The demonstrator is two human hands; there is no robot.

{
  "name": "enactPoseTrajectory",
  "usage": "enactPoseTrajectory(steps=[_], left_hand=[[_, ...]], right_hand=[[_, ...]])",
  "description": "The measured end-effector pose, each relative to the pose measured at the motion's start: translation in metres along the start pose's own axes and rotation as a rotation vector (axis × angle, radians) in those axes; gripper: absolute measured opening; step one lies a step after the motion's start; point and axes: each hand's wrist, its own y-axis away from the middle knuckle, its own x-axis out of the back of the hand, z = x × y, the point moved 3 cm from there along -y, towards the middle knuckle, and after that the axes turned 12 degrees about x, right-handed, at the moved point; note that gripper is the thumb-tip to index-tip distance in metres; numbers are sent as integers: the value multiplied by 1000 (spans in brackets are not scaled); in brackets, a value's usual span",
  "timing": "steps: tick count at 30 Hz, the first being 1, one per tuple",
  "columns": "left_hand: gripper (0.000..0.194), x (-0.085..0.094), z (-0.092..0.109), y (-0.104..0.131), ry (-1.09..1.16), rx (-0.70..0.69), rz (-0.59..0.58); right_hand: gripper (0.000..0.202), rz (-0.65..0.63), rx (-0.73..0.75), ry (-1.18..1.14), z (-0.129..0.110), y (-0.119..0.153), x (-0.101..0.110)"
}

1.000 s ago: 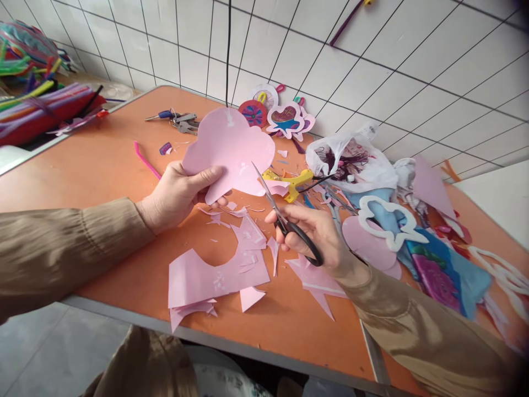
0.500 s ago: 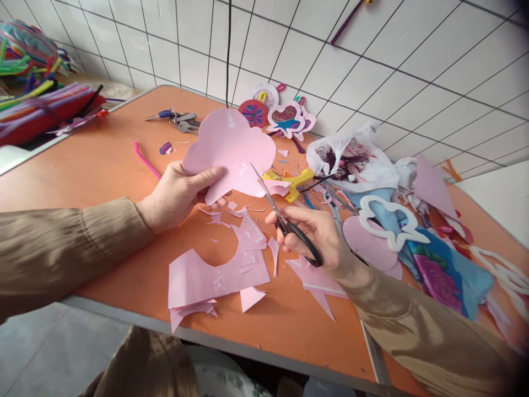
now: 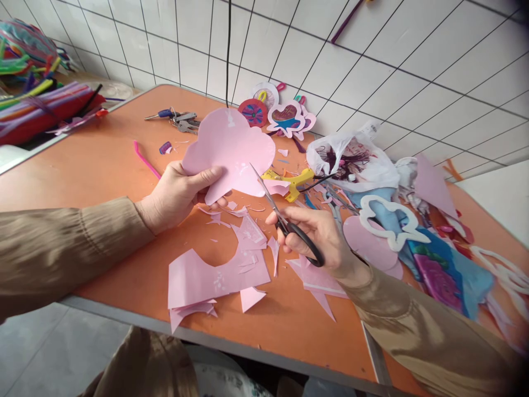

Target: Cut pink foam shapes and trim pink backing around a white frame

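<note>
Above an orange table (image 3: 119, 165), the left hand (image 3: 179, 190) pinches a pink cutout (image 3: 231, 140), its curved outline seemingly mostly cut, while the right hand (image 3: 320, 234) grips scissors (image 3: 281, 220) at its lower-right edge, offcuts (image 3: 219, 278) lying below, any remaining trimming unclear.

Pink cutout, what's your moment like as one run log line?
left hand: holds pink cutout | right hand: holds scissors | orange table: pink scraps
</note>
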Motion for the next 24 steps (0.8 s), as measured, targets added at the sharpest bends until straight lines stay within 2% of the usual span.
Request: enactPoseTrajectory(steps=[24], left_hand=[[11,0,0,0,-26,10,11]], right_hand=[[47,10,-69,16,-14,-4,-3]])
